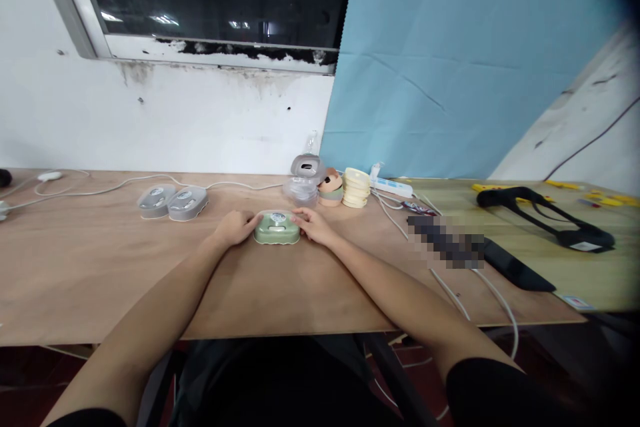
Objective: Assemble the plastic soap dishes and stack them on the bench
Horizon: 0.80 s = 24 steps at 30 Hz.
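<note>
A green oval container with a round label on its lid rests on the wooden table, between my two hands. My left hand grips its left side, thumb against the edge and fingers curled. On the opposite side, my right hand holds the container's right edge with thumb and fingers. Two similar grey containers stand side by side farther left. Behind my right hand are a stack of grey and clear lids or trays, peach and green pieces, and a pile of pale yellow rings.
White cables run along the back of the table. A power strip lies by the blue cloth. To the right are a dark flat object, partly pixelated surroundings, and a black headset-like frame.
</note>
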Each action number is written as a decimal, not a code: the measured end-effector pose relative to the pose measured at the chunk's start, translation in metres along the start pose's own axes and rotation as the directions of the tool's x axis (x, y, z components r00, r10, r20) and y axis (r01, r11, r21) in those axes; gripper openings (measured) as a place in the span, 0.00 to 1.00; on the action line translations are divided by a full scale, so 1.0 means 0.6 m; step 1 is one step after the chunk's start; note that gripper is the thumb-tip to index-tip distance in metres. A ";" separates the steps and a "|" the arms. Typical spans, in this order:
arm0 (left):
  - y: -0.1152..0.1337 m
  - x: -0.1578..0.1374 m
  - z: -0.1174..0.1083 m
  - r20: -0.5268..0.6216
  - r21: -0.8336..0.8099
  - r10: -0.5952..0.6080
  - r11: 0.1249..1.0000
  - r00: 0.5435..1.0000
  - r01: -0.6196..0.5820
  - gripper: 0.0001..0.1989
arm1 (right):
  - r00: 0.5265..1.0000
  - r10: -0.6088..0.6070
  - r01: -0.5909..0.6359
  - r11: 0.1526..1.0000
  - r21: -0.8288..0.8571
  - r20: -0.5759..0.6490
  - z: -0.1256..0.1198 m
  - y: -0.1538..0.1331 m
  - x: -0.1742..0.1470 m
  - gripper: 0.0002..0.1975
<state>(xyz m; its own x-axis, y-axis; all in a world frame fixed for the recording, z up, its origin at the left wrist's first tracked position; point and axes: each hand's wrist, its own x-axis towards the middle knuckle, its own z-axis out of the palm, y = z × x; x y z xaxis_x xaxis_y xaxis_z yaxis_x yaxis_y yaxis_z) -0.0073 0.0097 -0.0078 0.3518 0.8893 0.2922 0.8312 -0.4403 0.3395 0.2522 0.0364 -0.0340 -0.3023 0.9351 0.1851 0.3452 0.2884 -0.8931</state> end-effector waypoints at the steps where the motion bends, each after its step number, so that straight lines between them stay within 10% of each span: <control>1: 0.000 0.000 0.000 0.002 0.004 -0.005 1.000 1.000 0.005 0.29 | 1.000 -0.003 0.003 1.000 -0.013 0.003 0.000 0.000 0.000 0.24; 24: 0.000 0.002 -0.001 -0.028 0.099 -0.126 0.987 0.992 0.128 0.34 | 0.987 -0.133 0.153 0.940 -0.304 0.085 -0.013 0.008 -0.003 0.26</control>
<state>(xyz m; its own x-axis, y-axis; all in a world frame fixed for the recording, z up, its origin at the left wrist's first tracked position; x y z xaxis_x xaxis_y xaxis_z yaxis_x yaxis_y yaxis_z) -0.0071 0.0106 -0.0071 0.2322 0.9340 0.2717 0.9079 -0.3083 0.2840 0.2610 0.0377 -0.0354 -0.4197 0.8675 0.2671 0.5482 0.4767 -0.6871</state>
